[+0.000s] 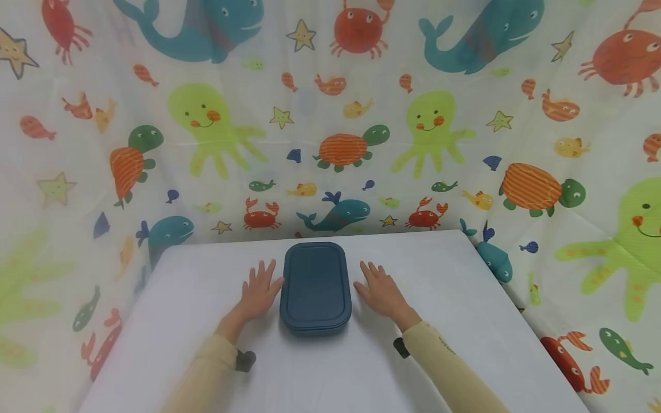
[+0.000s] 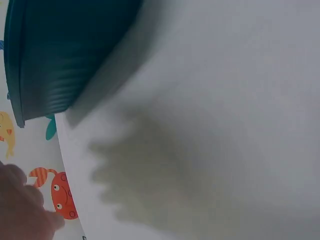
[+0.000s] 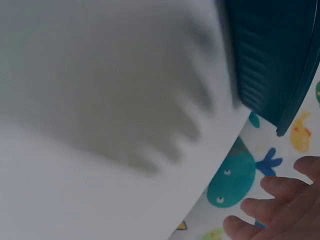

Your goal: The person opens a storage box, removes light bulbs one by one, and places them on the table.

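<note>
Counted in head view: 1 dark blue lidded container (image 1: 315, 287), 1 white table (image 1: 454, 298), 2 hands, left hand (image 1: 260, 291) & right hand (image 1: 381, 289), 2 pale yellow sleeves (image 1: 454, 367), 2 small dark wrist-mounted devices, 1 per wrist (image 1: 245, 360). 1 sea-creature printed curtain (image 1: 330, 115) ran behind & to both sides. Prints on it, whole or part: approx. 5 teal whales, 4 lime octopuses, 3 orange-shelled turtles, at least 5 red crabs, several stars, plus many small fish, too many & too blurred for an exact no. Each wrist view showed 1 container & 1 hand.
</note>
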